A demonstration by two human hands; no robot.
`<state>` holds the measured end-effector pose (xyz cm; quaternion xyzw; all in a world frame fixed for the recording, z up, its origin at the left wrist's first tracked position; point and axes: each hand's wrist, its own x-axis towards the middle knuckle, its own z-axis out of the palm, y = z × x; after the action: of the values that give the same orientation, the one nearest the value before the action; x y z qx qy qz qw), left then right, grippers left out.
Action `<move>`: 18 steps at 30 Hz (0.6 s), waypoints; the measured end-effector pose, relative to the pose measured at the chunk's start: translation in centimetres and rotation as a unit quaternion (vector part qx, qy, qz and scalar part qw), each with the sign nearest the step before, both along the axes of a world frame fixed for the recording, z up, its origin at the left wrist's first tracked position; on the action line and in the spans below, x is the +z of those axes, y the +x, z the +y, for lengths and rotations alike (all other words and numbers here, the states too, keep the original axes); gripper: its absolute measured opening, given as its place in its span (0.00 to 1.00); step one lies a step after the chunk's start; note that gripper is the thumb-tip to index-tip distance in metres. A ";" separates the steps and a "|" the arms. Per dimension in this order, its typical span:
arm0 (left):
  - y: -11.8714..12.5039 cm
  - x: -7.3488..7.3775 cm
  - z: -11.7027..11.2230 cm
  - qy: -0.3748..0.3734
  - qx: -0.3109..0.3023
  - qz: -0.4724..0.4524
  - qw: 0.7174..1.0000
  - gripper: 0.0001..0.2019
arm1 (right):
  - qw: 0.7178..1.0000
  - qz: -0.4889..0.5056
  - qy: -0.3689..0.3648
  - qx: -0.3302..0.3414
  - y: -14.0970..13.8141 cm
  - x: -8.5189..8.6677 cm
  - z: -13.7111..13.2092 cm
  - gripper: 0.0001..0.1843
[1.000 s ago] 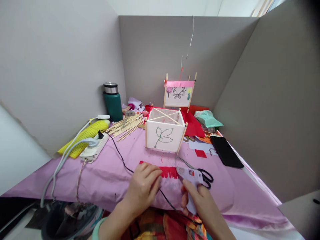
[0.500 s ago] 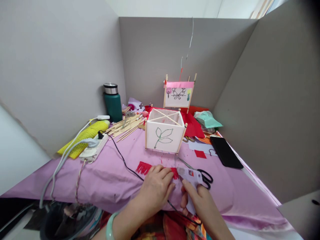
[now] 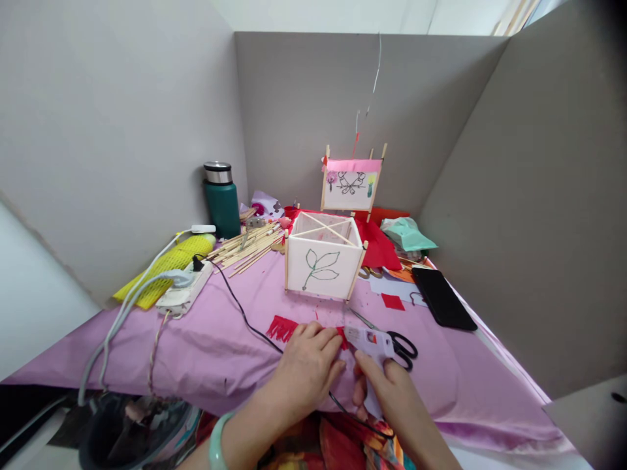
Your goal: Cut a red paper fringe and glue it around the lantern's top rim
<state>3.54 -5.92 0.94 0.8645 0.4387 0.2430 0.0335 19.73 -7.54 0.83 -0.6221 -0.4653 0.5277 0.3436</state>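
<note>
In the lower middle of the frame, the red fringed strip (image 3: 281,328) lies on the pink cloth (image 3: 465,378), under the left hand (image 3: 308,365). That hand is laid over it with fingers bent; whether they pinch the strip or only press it down, I cannot tell. The right hand (image 3: 386,385) is wrapped around the handle of the glue gun (image 3: 369,341), whose nozzle points left at the strip's right end.

Cloth stretches from the right hand toward the slanting table edge at lower right, and a narrower band of it runs between the strip and the white paper box (image 3: 321,267) at centre. The scissors (image 3: 402,346) lie just beside the gun, bounding it on the right; the black phone (image 3: 443,297) sits farther right, near the edge. At left, the black cord (image 3: 238,303) crosses the cloth from the power strip (image 3: 183,294).

The cord passes out of sight under the left hand and reappears below it. The strip's middle is covered by the fingers, the gun's trigger is hidden, and contact between nozzle and strip is hard to make out. The gun covers part of the scissors. Both forearms and the bin (image 3: 87,444) at lower left are cut off by the frame's bottom edge.
</note>
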 end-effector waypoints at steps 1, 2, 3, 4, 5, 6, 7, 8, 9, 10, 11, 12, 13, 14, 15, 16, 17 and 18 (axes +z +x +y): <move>0.0 0.0 0.0 0.000 0.000 0.000 1.000 0.16 | 1.000 -0.007 -0.002 0.002 0.0 0.1 0.0 0.19; 0.0 0.0 0.0 0.000 0.000 0.001 1.000 0.16 | 1.000 -0.015 -0.004 0.005 0.0 0.1 0.1 0.19; 0.0 0.0 0.0 -0.001 -0.002 0.001 1.000 0.16 | 1.000 -0.023 -0.007 0.008 0.0 0.2 0.1 0.20; 0.0 0.0 -0.1 -0.002 -0.003 0.002 1.000 0.16 | 0.999 -0.033 -0.010 0.013 0.1 0.2 0.2 0.20; 0.0 -0.1 -0.1 -0.003 -0.004 0.002 1.000 0.16 | 0.999 -0.045 -0.013 0.017 0.2 0.3 0.2 0.20; 0.0 -0.1 -0.1 -0.003 -0.004 0.002 1.000 0.16 | 0.998 -0.060 -0.014 0.021 0.2 0.3 0.3 0.20; 0.0 -0.1 -0.1 -0.004 -0.003 0.002 1.000 0.16 | 0.997 -0.076 -0.015 0.024 0.3 0.4 0.3 0.20; 0.0 -0.1 -0.1 -0.004 -0.001 0.003 1.000 0.16 | 0.995 -0.092 -0.015 0.027 0.4 0.5 0.3 0.21; 0.0 -0.2 -0.1 -0.004 0.000 0.003 1.000 0.16 | 0.994 -0.105 -0.013 0.030 0.5 0.5 0.4 0.21; 0.1 -0.2 0.0 -0.004 0.001 0.004 1.000 0.16 | 0.993 -0.114 -0.010 0.032 0.5 0.6 0.4 0.22; 0.1 -0.2 0.0 -0.005 0.002 0.005 1.000 0.15 | 0.992 -0.119 -0.006 0.034 0.6 0.7 0.4 0.22; 0.1 -0.2 0.0 -0.006 0.002 0.007 1.000 0.15 | 0.992 -0.119 -0.002 0.035 0.6 0.8 0.3 0.22; 0.0 -0.2 0.0 -0.007 0.001 0.008 1.000 0.15 | 0.993 -0.115 0.002 0.035 0.7 0.8 0.3 0.22; 0.0 -0.2 0.0 -0.009 0.001 0.008 1.000 0.14 | 0.994 -0.107 0.005 0.036 0.7 0.9 0.3 0.23; 0.0 -0.2 0.0 -0.009 0.001 0.008 1.000 0.14 | 0.995 -0.096 0.008 0.036 0.8 0.9 0.2 0.23; 0.0 -0.2 0.0 -0.010 0.001 0.007 1.000 0.14 | 0.996 -0.085 0.010 0.036 0.8 0.9 0.2 0.24; 0.0 -0.2 0.0 -0.009 0.001 0.006 1.000 0.14 | 0.997 -0.075 0.011 0.035 0.9 0.9 0.2 0.24; -0.1 -0.2 0.0 -0.009 0.002 0.005 1.000 0.14 | 0.997 -0.067 0.012 0.033 0.9 0.9 0.2 0.25</move>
<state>3.47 -5.96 0.74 0.8646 0.4426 0.2348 0.0381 20.66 -7.39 1.69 -0.6365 -0.5136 0.4902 0.3012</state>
